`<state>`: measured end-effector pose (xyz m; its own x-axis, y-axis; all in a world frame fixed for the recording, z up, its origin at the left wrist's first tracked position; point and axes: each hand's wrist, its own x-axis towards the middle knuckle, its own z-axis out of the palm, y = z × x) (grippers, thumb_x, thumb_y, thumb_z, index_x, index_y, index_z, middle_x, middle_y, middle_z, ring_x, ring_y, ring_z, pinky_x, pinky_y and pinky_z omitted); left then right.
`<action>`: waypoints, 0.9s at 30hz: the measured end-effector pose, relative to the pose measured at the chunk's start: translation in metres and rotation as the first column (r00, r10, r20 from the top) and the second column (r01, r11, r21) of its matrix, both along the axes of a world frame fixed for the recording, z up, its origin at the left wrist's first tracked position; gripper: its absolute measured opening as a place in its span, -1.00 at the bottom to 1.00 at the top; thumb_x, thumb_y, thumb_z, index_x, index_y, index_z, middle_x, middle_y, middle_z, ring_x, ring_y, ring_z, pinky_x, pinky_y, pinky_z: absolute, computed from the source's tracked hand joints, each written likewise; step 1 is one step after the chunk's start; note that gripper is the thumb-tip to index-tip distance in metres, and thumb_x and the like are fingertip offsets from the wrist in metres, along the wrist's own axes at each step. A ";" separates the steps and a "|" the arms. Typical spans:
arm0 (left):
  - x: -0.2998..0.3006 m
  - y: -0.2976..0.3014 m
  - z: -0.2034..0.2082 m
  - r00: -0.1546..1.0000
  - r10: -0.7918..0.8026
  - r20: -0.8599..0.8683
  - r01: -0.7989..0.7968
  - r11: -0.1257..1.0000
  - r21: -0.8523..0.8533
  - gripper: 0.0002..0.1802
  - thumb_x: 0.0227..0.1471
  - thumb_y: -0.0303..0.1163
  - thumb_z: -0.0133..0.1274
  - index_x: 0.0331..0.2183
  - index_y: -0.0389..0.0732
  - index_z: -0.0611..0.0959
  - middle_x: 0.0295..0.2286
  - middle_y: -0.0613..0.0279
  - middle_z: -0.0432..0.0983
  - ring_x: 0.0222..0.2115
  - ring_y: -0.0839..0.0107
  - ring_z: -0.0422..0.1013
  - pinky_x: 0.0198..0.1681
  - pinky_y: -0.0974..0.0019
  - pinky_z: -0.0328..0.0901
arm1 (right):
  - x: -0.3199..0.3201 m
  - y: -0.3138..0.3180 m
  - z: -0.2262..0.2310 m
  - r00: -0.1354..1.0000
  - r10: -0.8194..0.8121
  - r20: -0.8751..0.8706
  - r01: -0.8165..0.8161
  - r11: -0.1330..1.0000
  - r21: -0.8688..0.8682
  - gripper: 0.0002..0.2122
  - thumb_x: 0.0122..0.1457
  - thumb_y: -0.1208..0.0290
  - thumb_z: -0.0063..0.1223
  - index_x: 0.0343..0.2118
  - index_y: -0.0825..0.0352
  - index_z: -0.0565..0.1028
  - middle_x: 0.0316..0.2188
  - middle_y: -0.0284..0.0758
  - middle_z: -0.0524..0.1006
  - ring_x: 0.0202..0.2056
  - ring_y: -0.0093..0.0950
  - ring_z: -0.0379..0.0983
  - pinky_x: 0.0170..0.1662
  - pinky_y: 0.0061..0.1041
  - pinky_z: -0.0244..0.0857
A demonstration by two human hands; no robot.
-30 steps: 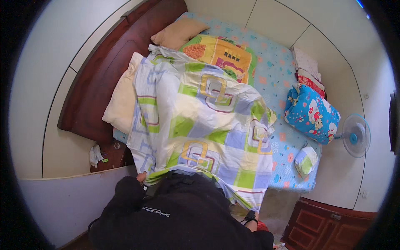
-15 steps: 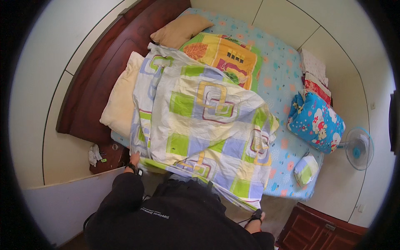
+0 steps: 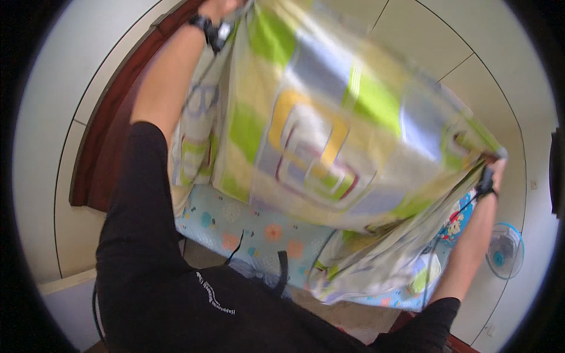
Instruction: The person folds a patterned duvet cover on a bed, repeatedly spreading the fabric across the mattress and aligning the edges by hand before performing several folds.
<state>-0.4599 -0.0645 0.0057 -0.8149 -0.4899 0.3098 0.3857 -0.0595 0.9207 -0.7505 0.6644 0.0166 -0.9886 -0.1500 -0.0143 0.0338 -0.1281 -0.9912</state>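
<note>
A thin bed cover point(image 3: 318, 132) with green, blue, yellow and white squares and linked-frame motifs hangs spread in the air between my hands. High at the upper left, my left hand point(image 3: 220, 9) is closed on one corner; its fingers are partly cut off by the picture edge. My right hand point(image 3: 497, 167) grips the other end at the far right, raised to about the fan's side of the bed. A lower fold of the cover droops onto the bed point(image 3: 273, 232), whose light-blue sheet has orange flowers. The cloth is somewhat blurred and hides most of the mattress.
A dark wooden headboard point(image 3: 97, 156) stands along the left. Past my right forearm are a blue patterned bundle point(image 3: 458, 220) and a standing fan point(image 3: 505, 253). A small green-and-white bundle point(image 3: 425, 273) sits near the bed's right end. Pale walls point(image 3: 435, 35) surround the bed.
Both my hands have risen from the bed's near side, up and away from me. The cover's near edge has lifted with them, baring the blue sheet beneath.
</note>
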 end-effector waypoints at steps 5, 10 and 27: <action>-0.066 0.044 0.121 0.950 -0.284 -0.130 0.265 0.954 -0.142 -0.75 -0.03 -0.26 -0.28 -0.38 -0.20 0.40 -0.46 0.28 0.33 -0.41 0.43 0.27 -0.30 0.38 0.21 | -0.167 0.015 0.094 0.850 0.227 -0.475 -0.181 0.973 0.142 -0.67 0.02 0.32 -0.14 -0.16 0.37 0.25 -0.23 -0.31 0.32 -0.21 -0.47 0.24 -0.14 -0.51 0.09; -0.005 0.048 0.022 0.965 0.205 0.162 -0.037 0.722 -0.691 -0.54 -0.15 -0.42 -0.18 -0.15 -0.17 0.08 -0.24 0.14 0.20 -0.19 0.33 0.14 -0.13 0.34 0.07 | -0.041 -0.103 -0.041 0.516 0.303 -0.801 0.528 0.624 0.576 -0.45 0.00 0.41 -0.16 0.04 0.42 -0.08 0.04 -0.13 -0.01 0.02 -0.32 0.02 0.05 -0.45 -0.12; 0.258 0.167 -0.424 0.216 0.723 0.656 -0.428 0.674 -0.602 -0.41 -0.25 -0.33 0.01 -0.15 -0.37 0.23 -0.26 0.01 0.29 -0.21 0.12 0.20 -0.14 0.23 0.07 | 0.499 -0.010 -0.472 0.542 -0.001 0.841 -0.646 0.639 0.417 -0.56 -0.09 0.18 0.00 -0.18 0.32 0.25 -0.32 -0.23 0.39 -0.34 -0.46 0.35 -0.42 -0.46 0.24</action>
<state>-0.2019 0.1027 -0.4181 -0.2380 -0.9662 -0.0987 -0.6996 0.1001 0.7075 -0.2518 0.6544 -0.4553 -0.4309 -0.0836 -0.8985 0.6338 0.6808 -0.3672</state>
